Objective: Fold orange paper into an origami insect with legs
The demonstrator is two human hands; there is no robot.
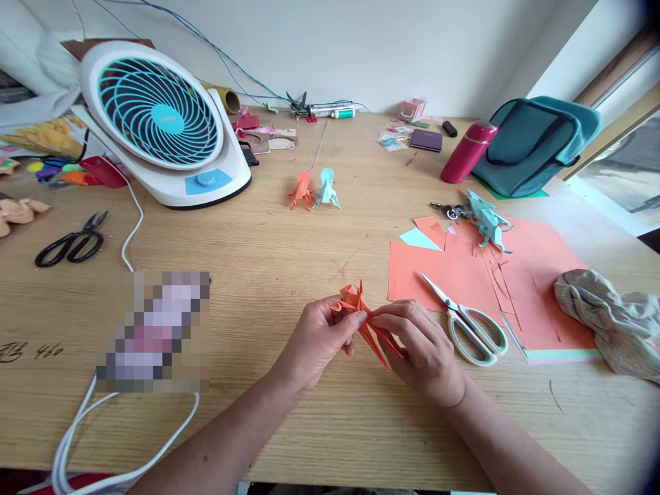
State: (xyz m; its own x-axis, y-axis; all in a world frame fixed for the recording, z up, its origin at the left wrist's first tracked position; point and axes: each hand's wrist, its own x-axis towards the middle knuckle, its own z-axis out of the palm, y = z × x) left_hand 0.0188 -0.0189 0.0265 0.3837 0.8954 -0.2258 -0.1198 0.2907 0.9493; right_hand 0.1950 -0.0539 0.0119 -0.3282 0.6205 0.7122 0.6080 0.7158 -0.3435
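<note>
Between my hands is an orange origami figure (353, 297) with several thin folded points, two long ones hanging toward me. My left hand (318, 337) pinches its body, thumb on top. The fingers of my right hand (420, 344) close on its right side, by the long strips; their tips partly hide the paper. White-handled scissors (471, 323) lie just right of my right hand, on orange paper sheets (417, 269). Farther off stand two small finished paper figures, one orange (302, 189) and one light blue (327, 187). A teal origami figure (485, 218) rests on the sheets.
At the left are a white fan (165, 124), black-handled scissors (72, 240), a pixelated object (155, 330) and a white cable (135, 234). To the right are a pink bottle (468, 152), a teal bag (536, 148) and a crumpled grey cloth (608, 316). Small items line the back.
</note>
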